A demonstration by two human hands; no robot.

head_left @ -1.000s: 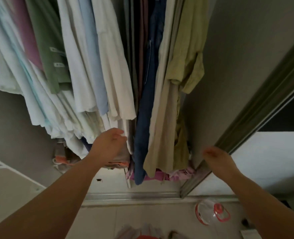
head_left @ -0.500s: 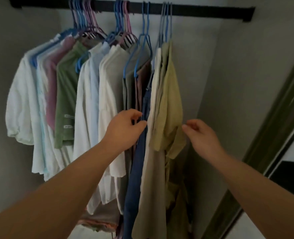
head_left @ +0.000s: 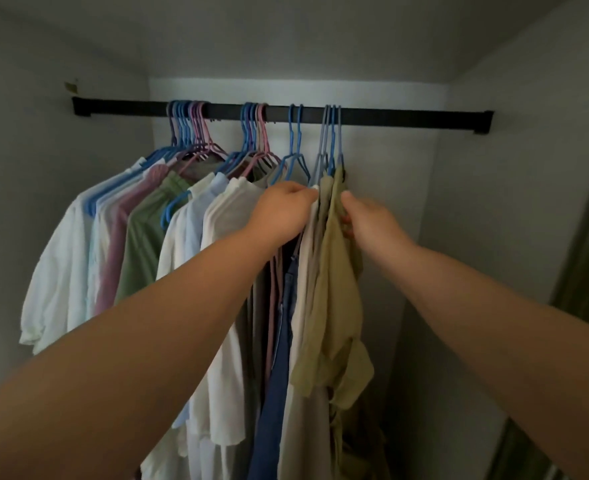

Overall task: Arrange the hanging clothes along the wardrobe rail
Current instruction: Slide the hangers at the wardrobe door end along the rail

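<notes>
Head view. Climbed within the last second from the hems up to the shoulders of the garments, just under the hanger hooks. Closed the left hand (head_left: 282,211) in a narrow pinch on the top edge of the beige garment (head_left: 307,258); curled the right hand (head_left: 369,216) shut around the shoulder of the olive shirt (head_left: 334,282), where half a second before both had hovered lower with fingers loose. Held the two pieces side by side, hung from the grey-blue hangers (head_left: 331,140) directly above both grips on the black rail (head_left: 407,117). Left of the left grip, crowded the white, pink and green shirts (head_left: 140,251) in tight bunches; below it, hung the denim piece (head_left: 279,358). Right of the right grip, left the rail bare to its bracket. Looked like the start of a spacing move: probably set to slide this last cluster rightward into that free stretch.
</notes>
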